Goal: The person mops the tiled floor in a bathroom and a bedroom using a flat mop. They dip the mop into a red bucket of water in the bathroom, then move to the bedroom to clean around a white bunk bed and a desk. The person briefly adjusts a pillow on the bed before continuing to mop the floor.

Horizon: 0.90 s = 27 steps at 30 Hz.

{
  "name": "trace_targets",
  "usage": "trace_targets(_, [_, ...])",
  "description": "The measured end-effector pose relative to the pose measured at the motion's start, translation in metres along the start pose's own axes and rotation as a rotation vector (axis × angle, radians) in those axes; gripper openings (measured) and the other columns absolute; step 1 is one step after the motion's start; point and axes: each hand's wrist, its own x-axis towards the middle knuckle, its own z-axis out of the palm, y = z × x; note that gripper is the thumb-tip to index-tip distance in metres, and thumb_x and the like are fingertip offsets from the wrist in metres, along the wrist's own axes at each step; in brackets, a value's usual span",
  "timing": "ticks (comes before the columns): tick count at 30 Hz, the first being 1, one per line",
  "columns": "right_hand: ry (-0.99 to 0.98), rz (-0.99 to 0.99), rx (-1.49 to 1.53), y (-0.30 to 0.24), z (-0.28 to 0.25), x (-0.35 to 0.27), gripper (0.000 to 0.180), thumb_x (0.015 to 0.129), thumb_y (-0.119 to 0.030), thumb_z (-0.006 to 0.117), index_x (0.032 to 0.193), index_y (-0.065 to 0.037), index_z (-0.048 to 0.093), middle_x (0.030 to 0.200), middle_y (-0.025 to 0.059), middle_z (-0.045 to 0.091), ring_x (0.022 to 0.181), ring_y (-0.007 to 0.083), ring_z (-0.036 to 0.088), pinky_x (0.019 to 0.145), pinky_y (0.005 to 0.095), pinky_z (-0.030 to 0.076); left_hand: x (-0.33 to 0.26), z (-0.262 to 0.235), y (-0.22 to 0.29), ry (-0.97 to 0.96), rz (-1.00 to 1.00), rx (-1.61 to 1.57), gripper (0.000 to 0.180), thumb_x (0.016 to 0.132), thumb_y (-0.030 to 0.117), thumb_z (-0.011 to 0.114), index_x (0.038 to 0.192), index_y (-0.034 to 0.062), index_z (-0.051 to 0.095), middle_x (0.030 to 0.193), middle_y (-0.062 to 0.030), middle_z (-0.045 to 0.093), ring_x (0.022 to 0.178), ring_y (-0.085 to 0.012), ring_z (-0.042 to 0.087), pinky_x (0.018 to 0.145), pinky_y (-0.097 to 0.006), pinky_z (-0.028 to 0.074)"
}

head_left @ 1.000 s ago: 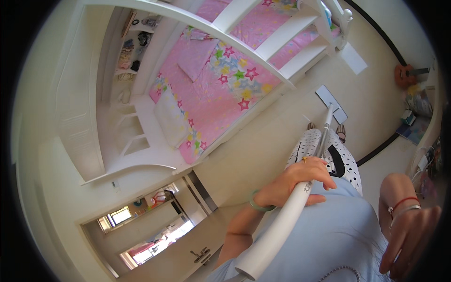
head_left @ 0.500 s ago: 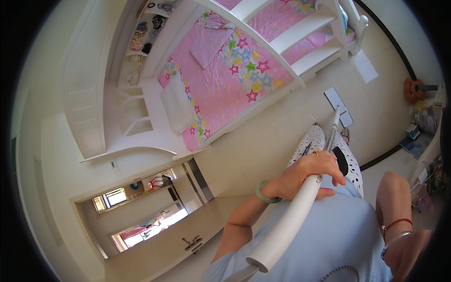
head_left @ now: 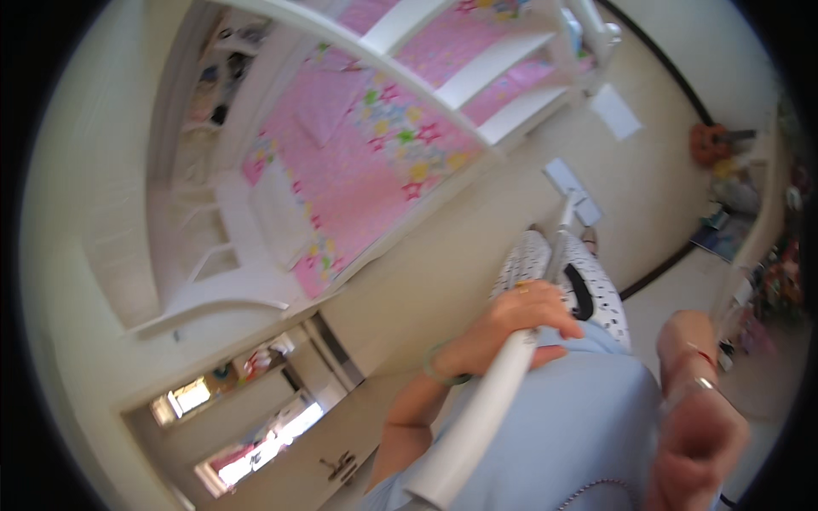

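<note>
Fingers of the left hand curl closed around a long white handle, gripping it near the middle of its length, a little toward 4 o'clock of centre. A green bangle sits on that wrist. From the grip the handle runs down toward 7 o'clock, widening to a thick blunt end at the lower edge, and up toward 1 o'clock as a thin white pole that ends at a flat white head resting on the cream floor. It looks like a mop or floor sweeper, though the blur makes the head hard to read.

At 4 o'clock the right hand hangs close to the camera, apart from the handle, very blurred; whether its fingers are curled or slack I cannot tell. Thin bracelets circle its wrist. A pale blue top fills the space between the two arms, with white black-dotted trousers just above it.

Toward 11 and 12 o'clock stands a white bunk bed with pink star-patterned bedding and white steps at 9 o'clock. A white mat lies on the floor at 1 o'clock, and an orange toy sits at 2 o'clock by the wall.
</note>
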Motion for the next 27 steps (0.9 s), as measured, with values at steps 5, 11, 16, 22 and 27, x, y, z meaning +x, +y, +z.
trace_targets(5, [-0.735, 0.853, 0.082, -0.003, -0.032, -0.145, 0.009, 0.077, -0.014, 0.064, 0.075, -0.015, 0.056, 0.063, -0.0006, 0.047, 0.054, 0.0184, 0.048, 0.046, 0.0311, 0.034, -0.004, -0.008, -0.002, 0.006, -0.022, 0.101, 0.027, 0.071, 0.008, 0.079, 0.095, 0.007, 0.066, 0.085, -0.0064, 0.065, 0.083, -0.0244, 0.062, 0.092, -0.045, 0.046])
trace_targets(11, [-1.014, 1.37, -0.394, -0.036, -0.039, -0.345, 0.038, 0.074, -0.008, 0.066, 0.111, -0.012, 0.058, 0.11, 0.0071, 0.058, 0.103, 0.0303, 0.057, 0.078, 0.0402, 0.051, -0.014, 0.002, -0.019, 0.204, 0.054, 0.001, 0.024, 0.077, 0.019, 0.079, 0.088, 0.0054, 0.063, 0.08, -0.007, 0.064, 0.078, -0.0237, 0.063, 0.086, -0.048, 0.049])
trace_targets(16, [-1.149, 1.708, -0.095, -0.016, -0.038, -0.42, 0.017, 0.085, -0.021, 0.065, 0.078, -0.007, 0.06, 0.089, 0.0093, 0.063, 0.097, 0.0293, 0.059, 0.077, 0.0427, 0.052, -0.023, 0.021, -0.015, 0.307, 0.157, -0.058, 0.024, 0.08, 0.02, 0.077, 0.08, 0.0064, 0.058, 0.068, -0.0049, 0.06, 0.062, -0.0203, 0.059, 0.07, -0.041, 0.051])
trace_targets(22, [-1.105, 1.66, -0.231, -0.034, -0.084, -0.401, 0.014, 0.086, -0.021, 0.065, 0.079, -0.01, 0.062, 0.084, 0.0067, 0.062, 0.092, 0.0271, 0.06, 0.077, 0.0403, 0.053, -0.008, 0.05, -0.025, 0.276, 0.201, -0.112, 0.03, 0.081, 0.024, 0.077, 0.076, 0.0078, 0.053, 0.062, -0.0025, 0.056, 0.057, -0.0169, 0.055, 0.063, -0.036, 0.05])
trace_targets(27, [-1.082, 1.739, -0.468, -0.031, -0.185, -0.405, 0.015, 0.087, -0.021, 0.064, 0.08, -0.008, 0.062, 0.083, 0.0103, 0.062, 0.09, 0.0296, 0.059, 0.077, 0.0414, 0.052, 0.044, 0.101, -0.086, 0.464, 0.312, -0.261, 0.02, 0.089, 0.016, 0.067, 0.082, 0.0057, 0.052, 0.074, -0.008, 0.06, 0.07, -0.0218, 0.059, 0.073, -0.041, 0.051])
